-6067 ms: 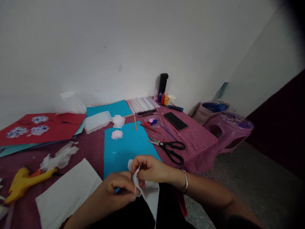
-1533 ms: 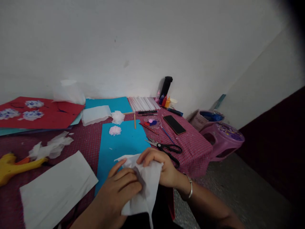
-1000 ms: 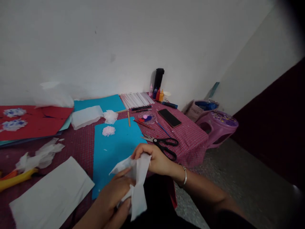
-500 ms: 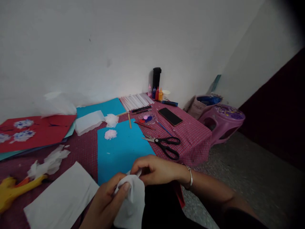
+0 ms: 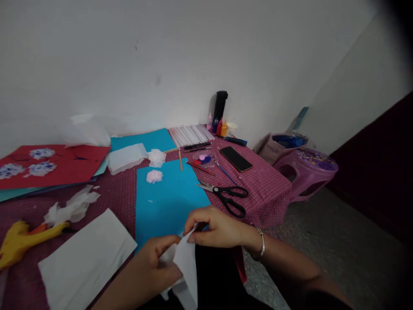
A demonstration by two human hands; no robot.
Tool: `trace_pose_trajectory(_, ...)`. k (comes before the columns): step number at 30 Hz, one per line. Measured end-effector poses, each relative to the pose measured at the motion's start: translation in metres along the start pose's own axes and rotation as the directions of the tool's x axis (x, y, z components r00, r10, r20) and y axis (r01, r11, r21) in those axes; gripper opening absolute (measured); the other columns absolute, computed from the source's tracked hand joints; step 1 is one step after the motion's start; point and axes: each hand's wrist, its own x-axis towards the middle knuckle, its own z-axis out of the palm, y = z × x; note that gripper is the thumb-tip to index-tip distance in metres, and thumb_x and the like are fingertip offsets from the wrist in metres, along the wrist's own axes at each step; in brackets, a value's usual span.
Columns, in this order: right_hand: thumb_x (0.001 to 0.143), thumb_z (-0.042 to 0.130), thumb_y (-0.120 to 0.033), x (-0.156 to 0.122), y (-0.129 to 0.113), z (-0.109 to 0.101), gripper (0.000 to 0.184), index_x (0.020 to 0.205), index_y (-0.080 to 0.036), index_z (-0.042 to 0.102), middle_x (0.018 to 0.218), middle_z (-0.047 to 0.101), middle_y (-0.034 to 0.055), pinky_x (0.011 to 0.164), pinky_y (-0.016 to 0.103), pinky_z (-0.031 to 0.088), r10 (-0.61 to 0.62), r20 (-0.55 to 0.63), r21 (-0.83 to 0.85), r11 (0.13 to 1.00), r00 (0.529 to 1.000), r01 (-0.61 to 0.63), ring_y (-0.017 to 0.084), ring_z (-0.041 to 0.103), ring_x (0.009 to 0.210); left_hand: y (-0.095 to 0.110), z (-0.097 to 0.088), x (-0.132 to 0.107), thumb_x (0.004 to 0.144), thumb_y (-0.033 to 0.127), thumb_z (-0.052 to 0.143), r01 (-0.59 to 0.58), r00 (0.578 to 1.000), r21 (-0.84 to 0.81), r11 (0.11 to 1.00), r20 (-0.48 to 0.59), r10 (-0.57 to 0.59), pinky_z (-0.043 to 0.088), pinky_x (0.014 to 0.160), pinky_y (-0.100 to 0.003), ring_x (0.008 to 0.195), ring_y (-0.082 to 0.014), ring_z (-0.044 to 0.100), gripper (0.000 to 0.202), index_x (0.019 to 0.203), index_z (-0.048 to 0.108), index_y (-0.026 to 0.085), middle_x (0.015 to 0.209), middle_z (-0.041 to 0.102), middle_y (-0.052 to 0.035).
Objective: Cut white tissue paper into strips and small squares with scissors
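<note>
Both of my hands hold one sheet of white tissue paper (image 5: pixel 186 267) over my lap, at the near edge of the table. My left hand (image 5: pixel 158 265) is closed, gripping its lower left part. My right hand (image 5: pixel 216 228), with a bracelet on the wrist, pinches the upper edge between thumb and fingers. Just beyond them lies a blue card sheet (image 5: pixel 167 200) with a small pink tissue flower (image 5: pixel 154 176) on it.
Black scissors (image 5: pixel 227 196) lie right of the blue sheet; a phone (image 5: pixel 235 158), pens, paint bottles (image 5: pixel 219 127) and a black flask (image 5: pixel 220 105) sit farther back. At left are a white sheet (image 5: pixel 85 258), a yellow glue gun (image 5: pixel 22 241), tissue scraps and a red card (image 5: pixel 54 161). A purple stool (image 5: pixel 308 170) stands right.
The tissue was spread between my hands, then bunched in my left hand, and is now drawn out again with my right hand pinching its top edge. The camera view shifted slightly.
</note>
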Motion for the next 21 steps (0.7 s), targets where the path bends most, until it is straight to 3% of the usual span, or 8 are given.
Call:
trace_pose_trajectory(2,0.083,0.064,-0.024,0.001,0.001,0.002,0.009,0.084,-0.015,0.066,0.081,0.065,0.0016,0.068,0.021,0.045,0.008,0.003,0.010,1.000,1.000,-0.008,0.011,0.060,0.074,0.002,0.005,0.002,0.070,0.020,0.058,-0.021,1.000,0.022,1.000,0.007,0.021,0.028,0.053,-0.021,0.057,-0.0096,0.032,0.011,0.063,0.049,0.019,0.061,0.037,0.0065)
trace_pose_trajectory(4,0.083,0.064,-0.025,0.002,0.005,0.003,0.011,0.081,-0.015,0.065,0.078,0.063,0.0004,0.066,0.021,0.045,0.035,0.002,0.071,0.997,0.999,-0.035,0.010,0.058,0.071,0.004,0.007,0.000,0.074,0.020,0.056,-0.120,0.993,0.040,0.992,0.016,0.120,0.033,0.057,-0.022,0.062,-0.0109,0.037,0.019,0.059,0.046,0.018,0.066,0.041,0.0044)
trace_pose_trajectory(7,0.081,0.066,-0.029,0.007,0.018,0.003,0.015,0.078,-0.015,0.061,0.072,0.059,-0.0020,0.060,0.019,0.043,0.113,-0.029,0.240,0.965,0.993,-0.103,0.008,0.054,0.063,0.008,0.002,-0.004,0.081,0.023,0.054,-0.241,0.970,0.069,0.968,0.043,0.238,0.039,0.069,-0.023,0.075,-0.0141,0.048,0.021,0.061,0.051,0.018,0.082,0.051,0.0000)
trace_pose_trajectory(9,0.079,0.068,-0.030,0.009,0.026,0.004,0.018,0.076,-0.014,0.059,0.070,0.058,-0.0029,0.058,0.019,0.043,0.152,-0.047,0.327,0.936,0.987,-0.128,0.007,0.053,0.061,0.009,-0.002,-0.006,0.082,0.028,0.054,-0.270,0.962,0.089,0.959,0.060,0.266,0.039,0.071,-0.024,0.075,-0.0147,0.049,0.021,0.064,0.054,0.018,0.082,0.054,-0.0004)
trace_pose_trajectory(13,0.080,0.067,-0.033,0.008,0.030,0.004,0.020,0.083,-0.015,0.058,0.066,0.058,-0.0041,0.053,0.017,0.044,0.228,0.018,0.394,0.893,0.973,-0.217,0.007,0.055,0.056,0.006,-0.005,-0.007,0.083,0.030,0.053,-0.183,0.983,0.115,0.976,0.024,0.182,0.036,0.060,-0.022,0.062,-0.0120,0.040,0.017,0.070,0.056,0.019,0.067,0.048,0.0037)
trace_pose_trajectory(17,0.081,0.066,-0.034,0.002,0.019,0.003,0.031,0.103,-0.016,0.055,0.073,0.060,-0.0031,0.044,0.017,0.044,0.247,0.169,0.460,0.836,0.954,-0.298,0.007,0.057,0.049,0.004,-0.001,-0.004,0.085,0.031,0.051,-0.115,0.993,0.101,0.988,-0.030,0.118,0.039,0.064,-0.023,0.068,-0.0138,0.045,0.017,0.092,0.064,0.020,0.078,0.057,0.0024)
trace_pose_trajectory(21,0.079,0.069,-0.033,0.000,0.011,0.003,0.024,0.089,-0.015,0.058,0.070,0.058,-0.0036,0.053,0.018,0.047,0.219,0.155,0.445,0.855,0.963,-0.266,0.006,0.057,0.054,0.000,0.001,-0.003,0.084,0.029,0.052,-0.123,0.985,0.121,0.985,-0.104,0.136,0.043,0.071,-0.025,0.074,-0.0166,0.052,0.019,0.085,0.068,0.020,0.079,0.063,0.0003)
